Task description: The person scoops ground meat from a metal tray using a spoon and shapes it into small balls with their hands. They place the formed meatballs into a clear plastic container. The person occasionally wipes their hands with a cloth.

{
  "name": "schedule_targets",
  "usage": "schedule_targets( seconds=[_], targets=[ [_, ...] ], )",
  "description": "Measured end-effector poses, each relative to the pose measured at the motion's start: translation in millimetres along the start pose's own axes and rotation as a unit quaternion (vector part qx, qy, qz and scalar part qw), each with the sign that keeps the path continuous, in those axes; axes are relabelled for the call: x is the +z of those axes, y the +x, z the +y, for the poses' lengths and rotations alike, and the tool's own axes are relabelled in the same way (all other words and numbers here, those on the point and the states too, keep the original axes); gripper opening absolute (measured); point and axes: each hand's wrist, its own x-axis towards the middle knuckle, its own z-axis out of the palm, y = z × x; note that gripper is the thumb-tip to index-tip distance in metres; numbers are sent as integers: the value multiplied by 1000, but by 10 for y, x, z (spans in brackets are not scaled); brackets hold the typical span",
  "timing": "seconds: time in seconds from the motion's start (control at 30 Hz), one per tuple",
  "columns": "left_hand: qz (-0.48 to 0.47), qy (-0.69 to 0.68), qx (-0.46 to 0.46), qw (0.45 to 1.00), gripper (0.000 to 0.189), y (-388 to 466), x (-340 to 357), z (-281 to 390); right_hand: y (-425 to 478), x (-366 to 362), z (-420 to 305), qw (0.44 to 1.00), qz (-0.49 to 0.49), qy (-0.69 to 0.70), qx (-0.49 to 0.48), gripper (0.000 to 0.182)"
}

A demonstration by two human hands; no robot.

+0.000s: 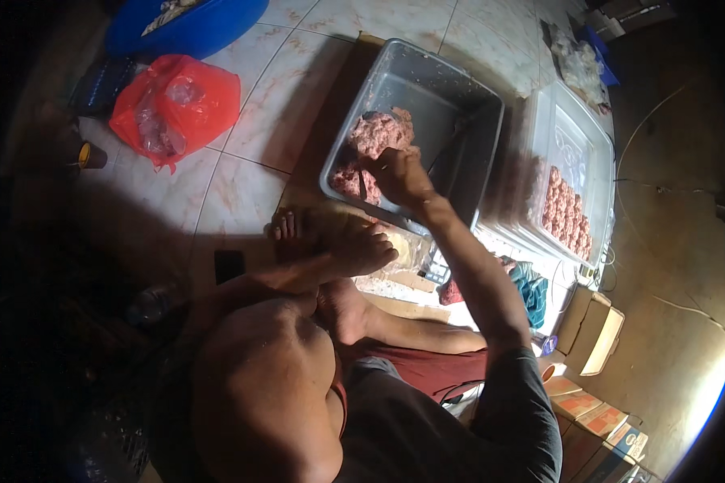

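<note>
My right hand (402, 176), its fingers curled, reaches into a grey plastic tub (459, 81) and touches a mound of raw minced meat (382, 134). A thin dark sliver (362, 183), perhaps a utensil, points down beside the fingers. Whether I grip it is unclear. Below it, a smaller lump of minced meat (344, 180) lies in the tub's near corner. My left hand (365, 249) appears in shadow past my raised knee, fingers bent, near the tub's near edge. What it may hold is hidden.
Right of the tub, a stack of clear plastic trays (607, 163) holds rows of meat portions (568, 214). A red plastic bag (211, 115) and a blue basin (229, 30) stand on the tiled floor, left. A digital scale (437, 270), cloth (528, 296) and cardboard boxes (589, 332) lie to the right.
</note>
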Motion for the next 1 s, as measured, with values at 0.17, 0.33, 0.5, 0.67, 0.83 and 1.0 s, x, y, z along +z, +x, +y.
schedule_targets(
  seconds=[0.17, 0.33, 0.5, 0.67, 0.83, 1.0],
  targets=[
    [-45, -17, 2, 999, 9, -72, 55, -14, 153, 251, -46, 983, -100, -154, -11, 18],
    [-82, -90, -45, 992, 12, -111, 133, -43, 117, -624, 303, 979, 31, -186, -78, 27],
    [30, -465, -232, 854, 18, -37, -559, 21, 317, -896, 189, 977, 62, -198, -52, 23],
    [64, -676, -379, 629, 30, -223, -353, -41, 519, -519, -263, 943, -178, -279, -29, 32],
    [164, -446, -450, 756, 38, -268, -332, -124, 587, -650, -15, 958, -35, -258, -117, 20],
    [137, -494, -457, 727, 39, -281, -343, -180, 605, -478, -257, 927, -309, -201, -74, 16]
  ],
)
